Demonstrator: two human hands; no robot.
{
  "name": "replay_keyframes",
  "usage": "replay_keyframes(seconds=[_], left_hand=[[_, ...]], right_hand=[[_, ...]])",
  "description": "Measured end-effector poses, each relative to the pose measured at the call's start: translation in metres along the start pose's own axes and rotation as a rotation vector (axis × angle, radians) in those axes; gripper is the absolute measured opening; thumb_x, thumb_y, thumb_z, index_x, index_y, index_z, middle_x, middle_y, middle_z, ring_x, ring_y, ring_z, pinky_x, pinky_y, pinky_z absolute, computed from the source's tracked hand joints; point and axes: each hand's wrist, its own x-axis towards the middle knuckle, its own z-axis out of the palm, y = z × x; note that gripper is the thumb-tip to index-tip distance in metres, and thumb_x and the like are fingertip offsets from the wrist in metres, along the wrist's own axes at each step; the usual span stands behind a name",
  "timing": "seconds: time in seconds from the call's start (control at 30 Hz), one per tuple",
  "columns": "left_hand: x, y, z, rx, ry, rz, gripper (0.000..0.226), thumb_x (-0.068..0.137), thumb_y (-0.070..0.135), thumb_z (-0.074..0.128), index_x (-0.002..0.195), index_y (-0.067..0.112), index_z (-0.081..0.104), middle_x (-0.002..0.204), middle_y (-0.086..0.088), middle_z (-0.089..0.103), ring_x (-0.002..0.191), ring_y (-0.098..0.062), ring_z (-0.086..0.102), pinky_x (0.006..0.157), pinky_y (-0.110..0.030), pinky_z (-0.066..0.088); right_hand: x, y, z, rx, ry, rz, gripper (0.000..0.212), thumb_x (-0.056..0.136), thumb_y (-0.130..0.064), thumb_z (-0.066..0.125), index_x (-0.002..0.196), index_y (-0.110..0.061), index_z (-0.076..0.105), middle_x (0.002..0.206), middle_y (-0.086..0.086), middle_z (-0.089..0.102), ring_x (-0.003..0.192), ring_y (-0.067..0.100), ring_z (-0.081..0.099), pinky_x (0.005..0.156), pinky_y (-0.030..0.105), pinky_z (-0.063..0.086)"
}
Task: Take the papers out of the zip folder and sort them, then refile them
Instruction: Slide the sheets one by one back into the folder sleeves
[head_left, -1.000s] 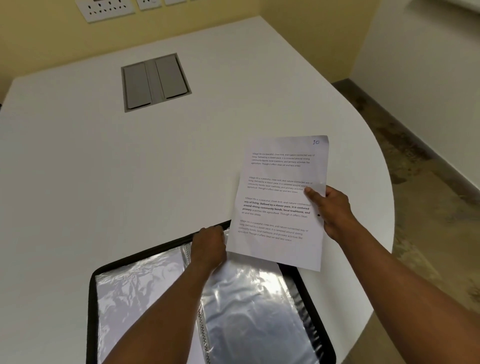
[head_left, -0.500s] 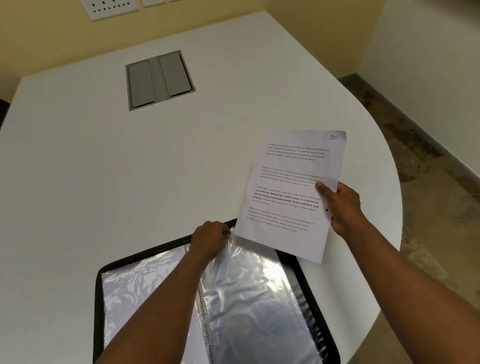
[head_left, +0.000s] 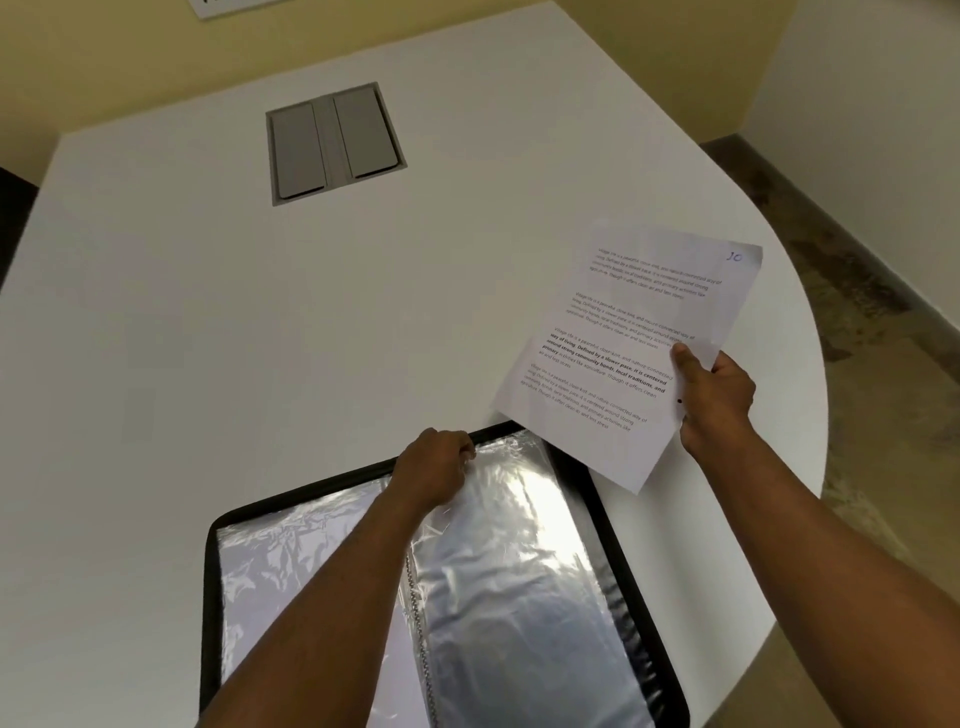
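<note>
A black zip folder (head_left: 613, 525) lies open at the near edge of the white table (head_left: 260, 338), its clear plastic sleeves (head_left: 519, 571) shining. My left hand (head_left: 431, 470) pinches the top edge of a sleeve near the folder's spine. My right hand (head_left: 714, 397) holds a printed paper (head_left: 623, 343) by its right edge, thumb on top, lifted above the table to the right of the folder. The paper carries several text paragraphs and a handwritten number in its top right corner.
A grey cable hatch (head_left: 335, 143) is set flush in the table's far middle. The table's curved edge runs on the right, with brown floor (head_left: 883, 415) beyond it. Yellow and white walls stand behind.
My right hand has carried the paper further right and up, away from the folder. My left hand stays at the sleeve's top edge.
</note>
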Motion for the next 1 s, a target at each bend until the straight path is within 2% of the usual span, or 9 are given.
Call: replay_keyframes(seconds=[0.2,0.3,0.37,0.43,0.53,0.63,0.73,0.87,1.0], left_hand=[[-0.006,0.002,-0.008,-0.093,-0.025,-0.034,0.016,0.089,0.017,0.054,0.094,0.018,0.070,0.093,0.003,0.070,0.088,-0.016,0.062,0.077,-0.031,0.051],[-0.010,0.002,-0.010,-0.121,-0.083,-0.031,0.011,0.088,0.015,0.055,0.085,0.019,0.064,0.085,0.006,0.067,0.081,-0.014,0.060,0.067,-0.026,0.048],[-0.013,0.001,-0.009,-0.143,-0.110,-0.035,0.008,0.087,0.014,0.057,0.082,0.020,0.060,0.086,0.006,0.066,0.079,-0.013,0.061,0.063,-0.024,0.046],[-0.015,-0.001,-0.006,-0.177,-0.114,-0.061,0.009,0.086,0.018,0.064,0.080,0.021,0.058,0.086,0.005,0.067,0.077,-0.014,0.062,0.066,-0.029,0.050],[-0.018,-0.001,-0.003,-0.179,-0.042,-0.060,0.016,0.083,0.026,0.071,0.075,0.025,0.057,0.075,0.010,0.063,0.071,-0.012,0.060,0.063,-0.028,0.046],[-0.020,-0.001,-0.001,-0.203,0.015,-0.001,0.005,0.088,0.024,0.064,0.085,0.025,0.068,0.080,0.012,0.067,0.075,-0.009,0.061,0.066,-0.024,0.045],[-0.021,-0.003,0.004,-0.245,0.032,0.041,0.014,0.091,0.022,0.060,0.096,0.023,0.073,0.094,0.009,0.072,0.085,-0.007,0.064,0.078,-0.025,0.051],[-0.022,-0.002,0.009,-0.330,0.074,0.075,0.021,0.093,0.015,0.057,0.105,0.019,0.074,0.104,0.005,0.072,0.095,-0.007,0.065,0.084,-0.022,0.050],[-0.019,-0.007,0.013,-0.372,0.109,0.041,0.012,0.092,0.027,0.060,0.097,0.023,0.071,0.083,0.007,0.071,0.075,-0.007,0.063,0.070,-0.024,0.050]], right_hand=[[0.003,-0.004,0.008,0.041,0.003,-0.013,0.010,0.090,-0.017,0.069,0.099,-0.020,0.067,0.097,-0.004,0.071,0.086,0.014,0.069,0.076,0.029,0.056],[0.003,-0.007,0.016,0.072,-0.011,-0.007,0.009,0.090,-0.018,0.068,0.099,-0.022,0.066,0.099,-0.004,0.071,0.084,0.012,0.069,0.074,0.028,0.057],[0.003,-0.009,0.026,0.095,-0.029,0.001,0.009,0.091,-0.018,0.068,0.097,-0.024,0.066,0.096,-0.006,0.070,0.085,0.011,0.069,0.076,0.028,0.058],[0.002,-0.011,0.039,0.117,-0.054,0.009,0.008,0.091,-0.019,0.068,0.096,-0.025,0.066,0.098,-0.005,0.071,0.089,0.013,0.070,0.081,0.032,0.058],[0.000,-0.011,0.064,0.124,-0.115,0.022,0.008,0.089,-0.020,0.070,0.094,-0.026,0.067,0.101,-0.002,0.072,0.094,0.017,0.070,0.085,0.037,0.058],[-0.003,-0.008,0.092,0.171,-0.179,0.051,0.009,0.088,-0.018,0.071,0.094,-0.024,0.068,0.104,0.002,0.072,0.095,0.019,0.070,0.088,0.040,0.057],[-0.004,-0.001,0.118,0.205,-0.233,0.086,0.011,0.087,-0.017,0.072,0.095,-0.024,0.070,0.106,0.004,0.073,0.098,0.021,0.070,0.089,0.043,0.056],[-0.005,0.016,0.146,0.198,-0.260,0.116,0.011,0.087,-0.015,0.072,0.095,-0.022,0.070,0.103,0.004,0.073,0.097,0.021,0.070,0.091,0.043,0.056],[-0.004,0.036,0.163,0.147,-0.273,0.159,0.011,0.087,-0.013,0.072,0.094,-0.021,0.069,0.098,0.002,0.073,0.090,0.018,0.070,0.086,0.038,0.058]])
